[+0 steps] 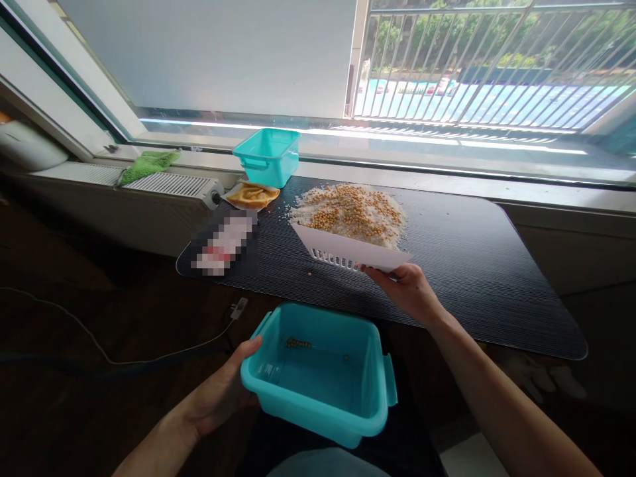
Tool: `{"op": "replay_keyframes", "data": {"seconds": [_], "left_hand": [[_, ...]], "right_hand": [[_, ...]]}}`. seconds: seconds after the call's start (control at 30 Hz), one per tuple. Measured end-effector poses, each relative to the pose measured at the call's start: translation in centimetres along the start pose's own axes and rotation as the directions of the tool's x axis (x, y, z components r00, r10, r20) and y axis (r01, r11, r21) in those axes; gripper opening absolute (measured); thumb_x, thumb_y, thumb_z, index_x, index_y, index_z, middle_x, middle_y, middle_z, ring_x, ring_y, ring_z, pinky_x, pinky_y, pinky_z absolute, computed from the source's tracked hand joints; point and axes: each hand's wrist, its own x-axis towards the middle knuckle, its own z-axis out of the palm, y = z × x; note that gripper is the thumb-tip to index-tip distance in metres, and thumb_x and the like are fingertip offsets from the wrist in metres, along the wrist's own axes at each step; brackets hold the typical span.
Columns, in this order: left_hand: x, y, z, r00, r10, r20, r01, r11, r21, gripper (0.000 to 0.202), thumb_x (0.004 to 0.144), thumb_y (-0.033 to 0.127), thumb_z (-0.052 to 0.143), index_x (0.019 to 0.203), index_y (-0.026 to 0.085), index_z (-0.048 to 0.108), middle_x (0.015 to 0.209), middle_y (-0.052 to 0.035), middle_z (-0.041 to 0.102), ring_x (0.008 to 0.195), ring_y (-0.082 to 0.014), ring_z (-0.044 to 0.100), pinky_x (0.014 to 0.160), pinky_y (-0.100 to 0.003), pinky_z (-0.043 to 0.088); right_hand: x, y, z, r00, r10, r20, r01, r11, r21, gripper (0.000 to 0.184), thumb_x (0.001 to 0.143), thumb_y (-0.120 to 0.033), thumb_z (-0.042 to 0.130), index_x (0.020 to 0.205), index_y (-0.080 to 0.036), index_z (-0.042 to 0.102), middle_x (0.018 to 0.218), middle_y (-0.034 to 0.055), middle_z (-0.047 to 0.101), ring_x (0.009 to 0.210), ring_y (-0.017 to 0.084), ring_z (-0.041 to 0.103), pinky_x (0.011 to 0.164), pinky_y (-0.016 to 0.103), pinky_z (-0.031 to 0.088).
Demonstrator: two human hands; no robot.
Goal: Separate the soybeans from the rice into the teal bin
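Right grip (408,286) pinches slotted scoop (350,248), six o'clock of heap (348,211); left grip (226,391) pinches tub (308,414). I'd slide scoop in low.

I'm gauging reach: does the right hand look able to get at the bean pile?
Likely yes: the right hand is near the bean pile, with only the white slotted tray it holds between.
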Motion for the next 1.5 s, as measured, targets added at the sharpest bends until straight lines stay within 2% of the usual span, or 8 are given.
{"op": "replay_keyframes", "data": {"seconds": [0.2, 0.4, 0.47, 0.57, 0.7, 1.03, 1.23, 1.5], "left_hand": [[-0.5, 0.3, -0.3, 1.0, -0.008, -0.022, 0.008, 1.0, -0.012, 0.077, 0.083, 0.064, 0.045, 0.148, 0.024, 0.028, 0.122, -0.0116, 0.067, 0.115, -0.0326, 0.058, 0.09, -0.043, 0.046], [-0.9, 0.4, -1.3, 0.997, 0.011, -0.076, -0.014, 0.999, -0.041, 0.081, 0.082, 0.064, 0.049, 0.147, 0.019, 0.029, 0.126, -0.0135, 0.064, 0.12, -0.0335, 0.054, 0.09, -0.042, 0.047], [-0.8, 0.3, -1.4, 0.998, 0.021, -0.067, -0.025, 0.998, -0.05, 0.08, 0.082, 0.063, 0.049, 0.147, 0.02, 0.03, 0.127, -0.0133, 0.063, 0.12, -0.0335, 0.054, 0.09, -0.042, 0.048], [-0.7, 0.5, -1.1, 0.997, 0.017, -0.073, -0.02, 0.999, -0.042, 0.079, 0.082, 0.063, 0.048, 0.147, 0.021, 0.03, 0.129, -0.0127, 0.062, 0.12, -0.0332, 0.054, 0.09, -0.042, 0.048], [-0.8, 0.9, -0.5, 0.997, 0.024, -0.067, -0.026, 0.999, -0.025, 0.076, 0.084, 0.062, 0.047, 0.147, 0.024, 0.031, 0.13, -0.0119, 0.061, 0.119, -0.0325, 0.054, 0.089, -0.042, 0.049], [-0.8, 1.0, 0.0, 0.997, 0.023, -0.071, -0.024, 1.0, -0.006, 0.081, 0.082, 0.064, 0.049, 0.147, 0.02, 0.03, 0.128, -0.0138, 0.062, 0.118, -0.0339, 0.055, 0.088, -0.043, 0.049], [-0.6, 0.8, -0.2, 0.999, 0.02, -0.048, -0.021, 1.0, -0.011, 0.076, 0.084, 0.063, 0.046, 0.145, 0.019, 0.034, 0.127, -0.014, 0.063, 0.118, -0.0329, 0.055, 0.089, -0.041, 0.049], [-0.5, 0.7, -0.1, 0.998, 0.028, -0.053, -0.027, 1.0, 0.004, 0.076, 0.083, 0.063, 0.048, 0.143, 0.019, 0.038, 0.121, -0.0141, 0.066, 0.113, -0.0335, 0.058, 0.086, -0.042, 0.05]], "right_hand": [[-0.7, 0.0, 1.3, 0.99, -0.034, 0.139, 0.024, 0.997, 0.069, 0.025, 0.08, -0.036, 0.064, 0.094, -0.019, 0.077, 0.095, 0.0033, 0.076, 0.09, 0.025, 0.07, 0.085, 0.038, 0.055], [-2.1, -0.9, 1.3, 0.917, -0.082, 0.391, 0.049, 0.994, 0.095, 0.027, 0.084, -0.035, 0.06, 0.101, -0.021, 0.075, 0.093, 0.0008, 0.076, 0.086, 0.022, 0.07, 0.079, 0.034, 0.057], [-1.9, -1.0, 0.6, 0.94, -0.07, 0.334, 0.037, 0.994, 0.105, 0.026, 0.081, -0.036, 0.063, 0.097, -0.02, 0.076, 0.089, 0.002, 0.076, 0.082, 0.023, 0.07, 0.076, 0.033, 0.057], [-0.8, -0.6, -0.7, 1.0, 0.012, 0.006, -0.013, 0.996, 0.086, 0.026, 0.075, -0.039, 0.068, 0.085, -0.017, 0.077, 0.084, 0.0045, 0.076, 0.081, 0.024, 0.07, 0.076, 0.035, 0.056], [0.9, 0.2, -1.9, 0.966, 0.1, -0.237, -0.104, 0.995, -0.004, 0.023, 0.071, -0.039, 0.07, 0.074, -0.016, 0.075, 0.072, 0.0029, 0.073, 0.071, 0.022, 0.067, 0.064, 0.031, 0.052], [1.5, 1.1, -1.2, 0.981, 0.081, -0.178, -0.074, 0.996, 0.046, 0.024, 0.069, -0.04, 0.068, 0.07, -0.016, 0.073, 0.067, 0.0019, 0.07, 0.065, 0.019, 0.062, 0.059, 0.029, 0.049], [2.7, 0.6, -1.1, 0.966, 0.1, -0.239, -0.105, 0.994, -0.006, 0.026, 0.07, -0.039, 0.066, 0.072, -0.014, 0.073, 0.063, 0.0006, 0.067, 0.062, 0.017, 0.059, 0.056, 0.026, 0.046], [2.8, 0.7, -0.4, 0.991, 0.071, -0.113, -0.069, 0.997, 0.026, 0.028, 0.07, -0.042, 0.067, 0.07, -0.015, 0.073, 0.062, 0.0001, 0.066, 0.063, 0.018, 0.06, 0.057, 0.027, 0.046]]}}
